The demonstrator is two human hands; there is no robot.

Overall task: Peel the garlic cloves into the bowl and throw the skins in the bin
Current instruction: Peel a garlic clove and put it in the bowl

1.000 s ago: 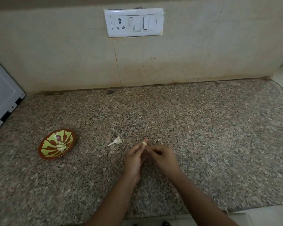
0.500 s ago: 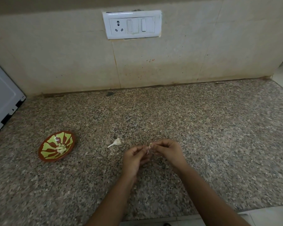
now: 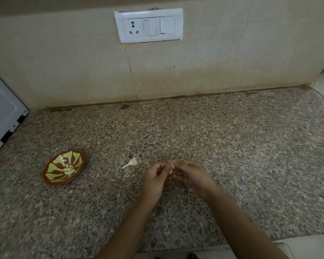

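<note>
Speckled counter [image 3: 232, 146] below a tiled wall. Near its middle my left hand [image 3: 154, 179] and right hand [image 3: 191, 176] pinch a clove [image 3: 171, 166] with curled fingertips. Bowl [image 3: 64, 170] sits left; a skin [image 3: 130, 163] lies between.

One bowl [image 3: 53, 171], one stalk [image 3: 132, 162], one socket plate [image 3: 149, 25] and one pinched clove [image 3: 171, 166] are counted. Two hands are seen, left hand [image 3: 153, 182] and right hand [image 3: 193, 178]. Perhaps four peeled cloves [image 3: 69, 170] are made out, blurred.
</note>
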